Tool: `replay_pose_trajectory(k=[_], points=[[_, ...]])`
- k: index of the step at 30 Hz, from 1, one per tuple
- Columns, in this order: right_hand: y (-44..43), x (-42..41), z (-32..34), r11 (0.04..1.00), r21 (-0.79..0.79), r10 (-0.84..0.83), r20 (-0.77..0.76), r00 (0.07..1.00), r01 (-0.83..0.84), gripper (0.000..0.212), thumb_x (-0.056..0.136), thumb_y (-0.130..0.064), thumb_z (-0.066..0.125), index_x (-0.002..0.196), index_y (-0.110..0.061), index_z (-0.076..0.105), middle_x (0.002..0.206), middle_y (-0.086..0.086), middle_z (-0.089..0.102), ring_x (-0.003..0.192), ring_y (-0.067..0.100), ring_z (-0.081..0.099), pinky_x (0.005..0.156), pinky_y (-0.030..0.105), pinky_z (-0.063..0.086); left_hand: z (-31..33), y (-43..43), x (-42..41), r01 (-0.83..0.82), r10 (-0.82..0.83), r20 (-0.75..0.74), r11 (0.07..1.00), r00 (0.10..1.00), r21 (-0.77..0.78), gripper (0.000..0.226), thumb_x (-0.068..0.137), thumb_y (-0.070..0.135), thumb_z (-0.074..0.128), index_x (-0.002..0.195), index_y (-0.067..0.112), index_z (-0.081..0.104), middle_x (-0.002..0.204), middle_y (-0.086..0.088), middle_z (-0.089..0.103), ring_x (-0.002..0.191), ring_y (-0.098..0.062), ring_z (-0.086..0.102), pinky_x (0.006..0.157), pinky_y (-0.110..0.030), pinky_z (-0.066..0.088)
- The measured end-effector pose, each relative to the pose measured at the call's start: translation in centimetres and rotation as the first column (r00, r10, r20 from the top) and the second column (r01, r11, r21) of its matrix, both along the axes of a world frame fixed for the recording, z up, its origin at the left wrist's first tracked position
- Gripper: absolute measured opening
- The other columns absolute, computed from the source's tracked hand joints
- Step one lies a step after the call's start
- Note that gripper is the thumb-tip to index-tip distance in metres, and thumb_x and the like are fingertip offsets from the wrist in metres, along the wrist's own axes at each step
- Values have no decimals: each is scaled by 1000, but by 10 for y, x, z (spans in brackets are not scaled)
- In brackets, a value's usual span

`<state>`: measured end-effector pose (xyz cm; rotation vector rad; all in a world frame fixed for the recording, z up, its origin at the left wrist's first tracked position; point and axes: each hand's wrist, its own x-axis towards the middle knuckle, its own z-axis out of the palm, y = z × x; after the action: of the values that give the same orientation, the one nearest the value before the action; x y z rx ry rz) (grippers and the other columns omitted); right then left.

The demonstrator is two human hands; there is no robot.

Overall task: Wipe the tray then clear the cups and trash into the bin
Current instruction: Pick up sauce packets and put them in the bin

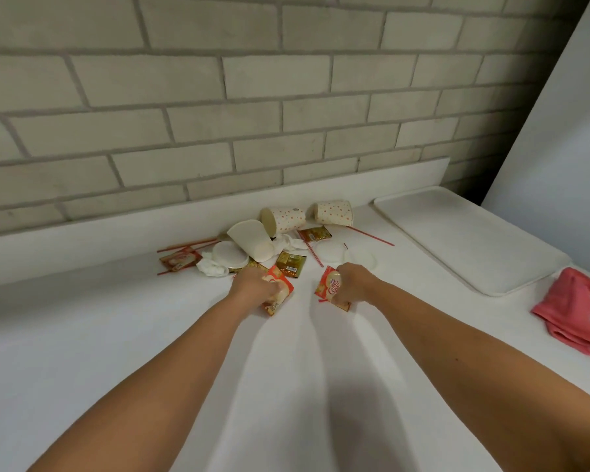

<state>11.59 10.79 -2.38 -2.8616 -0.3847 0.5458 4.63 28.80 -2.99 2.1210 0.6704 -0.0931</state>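
Note:
On the white counter lies a heap of trash. My left hand grips a red sachet at the near edge of the heap. My right hand holds a second red sachet. Behind them lie three tipped paper cups: a plain white one and two dotted ones. Around these are white lids, crumpled napkins, gold sachets and red stirrers. The white tray lies flat at the right, with a pink cloth beside its near corner.
A grey brick wall with a low white upstand runs behind the counter. A white panel rises at the far right behind the tray. Bare counter stretches to the left and toward me. No bin is in view.

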Motion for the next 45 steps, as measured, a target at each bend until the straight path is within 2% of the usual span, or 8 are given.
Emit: replay_pose_trajectory(k=[3, 10, 15, 20, 24, 34, 41, 45], points=[[12, 8, 9, 990, 133, 46, -19, 999, -43, 24, 90, -23, 59, 108, -8, 56, 110, 8, 60, 91, 18, 52, 64, 21, 40, 1, 16, 7, -130, 136, 57, 987, 989, -89, 31, 82, 24, 69, 103, 1, 65, 107, -14, 66, 97, -27, 61, 85, -34, 52], [57, 23, 4, 972, 209, 92, 70, 993, -105, 26, 94, -27, 51, 107, -4, 53, 119, 10, 52, 99, 22, 50, 68, 22, 39, -9, 23, 18, -261, 267, -26, 956, 963, 131, 49, 81, 42, 66, 122, 17, 58, 132, -14, 39, 120, -32, 41, 99, -37, 42], [73, 22, -12, 970, 176, 146, 130, 981, -168, 39, 95, -23, 48, 131, -7, 46, 136, 10, 46, 127, 29, 41, 101, 35, 38, -12, 20, 24, -210, 224, -48, 956, 973, 203, 46, 76, 42, 70, 113, 17, 60, 126, -12, 48, 117, -30, 45, 95, -37, 46], [74, 22, -14, 972, 96, 204, 125, 971, -216, 64, 91, -29, 59, 144, -11, 29, 143, 14, 35, 132, 30, 34, 106, 38, 36, -11, 22, 27, -240, 248, -55, 964, 967, 115, 62, 69, 31, 79, 117, 11, 46, 116, -11, 59, 111, -30, 54, 92, -41, 49], [73, 24, -7, 977, 33, 208, 16, 978, -209, 69, 82, -36, 68, 136, -7, 36, 138, 15, 35, 123, 29, 44, 92, 35, 43, -7, 18, 28, -258, 259, -33, 966, 965, 24, 67, 69, 15, 80, 121, 7, 38, 114, -11, 60, 104, -30, 59, 90, -40, 51], [66, 5, 1, 970, -36, 240, -26, 970, -241, 74, 77, -35, 74, 137, -10, 37, 136, 11, 36, 128, 29, 38, 104, 43, 39, -2, 18, 8, -39, 49, -146, 997, 988, 68, 45, 74, 22, 77, 109, 0, 58, 109, -15, 66, 98, -27, 65, 72, -30, 49], [56, -15, 6, 972, 49, 235, -165, 958, -230, 75, 77, -27, 75, 138, -14, 33, 133, 8, 50, 120, 25, 50, 99, 36, 43, -6, 27, -5, 16, -25, -207, 999, 978, -44, 23, 82, 16, 69, 88, 2, 52, 90, -15, 63, 85, -27, 63, 86, -37, 55], [54, -31, 6, 984, 59, 177, -132, 975, -171, 63, 77, -28, 76, 127, -8, 43, 128, 9, 53, 117, 26, 51, 97, 35, 42, 4, 33, -17, 16, -28, -300, 999, 953, -44, 16, 88, 15, 62, 85, 4, 50, 76, -12, 58, 71, -23, 59, 65, -32, 51]])
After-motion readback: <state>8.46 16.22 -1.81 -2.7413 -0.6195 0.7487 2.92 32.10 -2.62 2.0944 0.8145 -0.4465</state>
